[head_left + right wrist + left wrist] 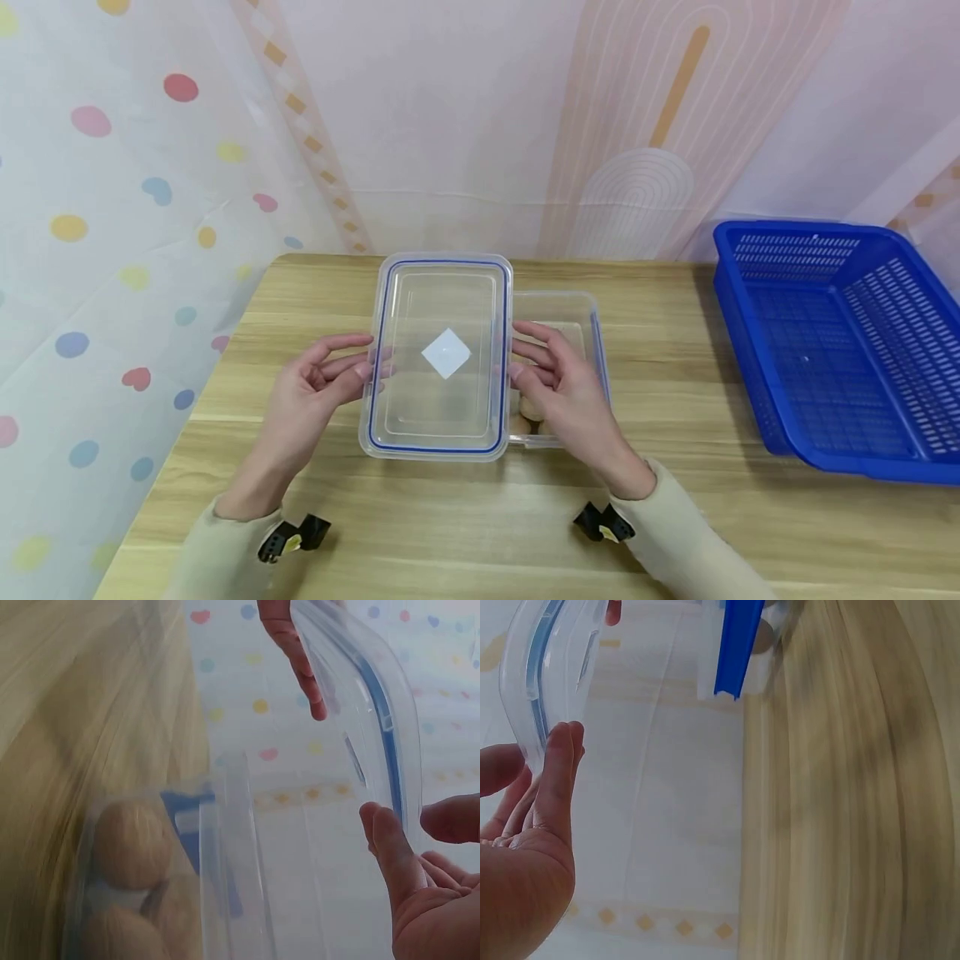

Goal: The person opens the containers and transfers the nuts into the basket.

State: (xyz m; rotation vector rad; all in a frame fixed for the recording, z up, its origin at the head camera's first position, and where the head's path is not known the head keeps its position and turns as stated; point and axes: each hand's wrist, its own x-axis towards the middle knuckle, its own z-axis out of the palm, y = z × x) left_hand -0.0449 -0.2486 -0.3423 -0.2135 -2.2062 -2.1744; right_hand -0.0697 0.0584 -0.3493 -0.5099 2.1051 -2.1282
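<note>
A clear plastic lid (442,408) with a blue sealing ring and a white diamond-shaped sticker is raised above the table by both hands. My left hand (296,408) pinches its left edge, thumb on top and fingers underneath. On the opposite edge my right hand (573,400) pinches it in the same way. Behind the lid and to its right sits a clear container (558,297), uncovered, partly hidden by the lid and right hand. Several round brown things (133,844) lie inside it. A blue clip flap (739,645) hangs off the container's side.
A blue plastic basket (832,358) with slotted walls stands at the right of the wooden table (660,333). Patterned cloth (450,125) hangs behind the table and along its left side. Black wrist mounts (603,522) sit at both sleeves.
</note>
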